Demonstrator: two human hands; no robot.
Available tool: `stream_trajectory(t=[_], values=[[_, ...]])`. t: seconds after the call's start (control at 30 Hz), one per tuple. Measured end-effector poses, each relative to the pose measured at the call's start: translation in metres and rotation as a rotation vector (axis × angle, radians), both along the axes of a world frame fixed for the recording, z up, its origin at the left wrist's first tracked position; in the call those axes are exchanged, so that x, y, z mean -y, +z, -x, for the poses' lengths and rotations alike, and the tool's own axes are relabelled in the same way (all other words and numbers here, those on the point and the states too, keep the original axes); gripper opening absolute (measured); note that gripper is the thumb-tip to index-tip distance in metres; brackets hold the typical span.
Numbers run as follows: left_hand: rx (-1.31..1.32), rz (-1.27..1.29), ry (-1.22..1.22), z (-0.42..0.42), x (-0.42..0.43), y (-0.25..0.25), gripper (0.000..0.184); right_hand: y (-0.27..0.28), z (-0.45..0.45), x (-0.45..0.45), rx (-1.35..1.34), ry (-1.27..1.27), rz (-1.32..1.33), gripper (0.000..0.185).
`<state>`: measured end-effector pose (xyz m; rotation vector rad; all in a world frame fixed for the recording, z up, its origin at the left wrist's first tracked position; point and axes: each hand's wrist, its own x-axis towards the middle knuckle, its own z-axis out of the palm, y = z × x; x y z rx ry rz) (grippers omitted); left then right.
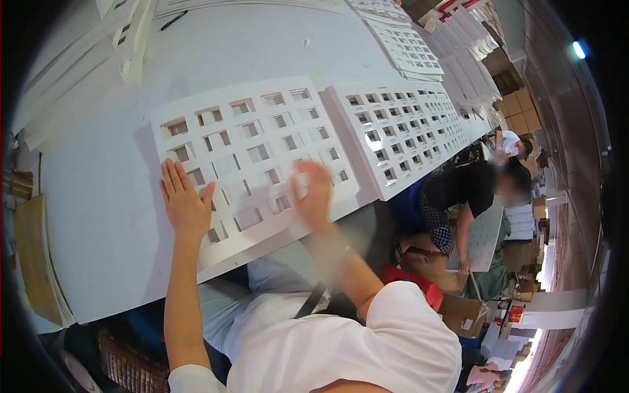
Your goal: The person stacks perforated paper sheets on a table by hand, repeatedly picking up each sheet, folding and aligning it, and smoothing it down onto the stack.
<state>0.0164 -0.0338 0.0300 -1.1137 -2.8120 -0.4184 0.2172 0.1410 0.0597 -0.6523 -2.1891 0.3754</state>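
Note:
My left hand lies flat with fingers stretched along the left edge of a white board with rows of rectangular cut-outs. The board appears to be the top of a stack of similar sheets. Over the board's lower right part is my right hand, smeared by motion. Its fingers look bent, but I cannot make out whether they hold anything or touch the surface. Just right of this board stands a second stack of white cut-out boards, with smaller windows and dark showing through several of them.
A black pen lies on the pale table at the far side. More cut-out sheets sit at the far right, and white strips at the upper left. A person in black bends beside cardboard boxes on the right.

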Motion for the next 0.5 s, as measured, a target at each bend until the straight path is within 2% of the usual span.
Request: stream_trajectory(t=[0.13,0.23,0.33,0.43,0.5], values=[[0.005,-0.009,-0.004,-0.003,0.002,-0.001,0.083,-0.001,-0.071,-0.127,0.412,-0.640,-0.242,0.048],[0.007,-0.019,-0.003,-0.003,0.003,0.001,0.082,0.001,-0.102,-0.161,0.764,-0.644,-0.059,0.049],[0.004,0.019,0.010,-0.003,0.002,0.003,0.081,-0.003,-0.113,-0.168,0.757,-0.538,-0.130,0.041],[0.011,0.009,0.008,-0.004,0.002,0.004,0.082,0.015,-0.113,-0.165,0.743,-0.494,-0.102,0.032],[0.024,0.022,0.007,-0.003,0.002,0.005,0.083,0.032,-0.112,-0.172,0.785,-0.503,0.054,0.028]])
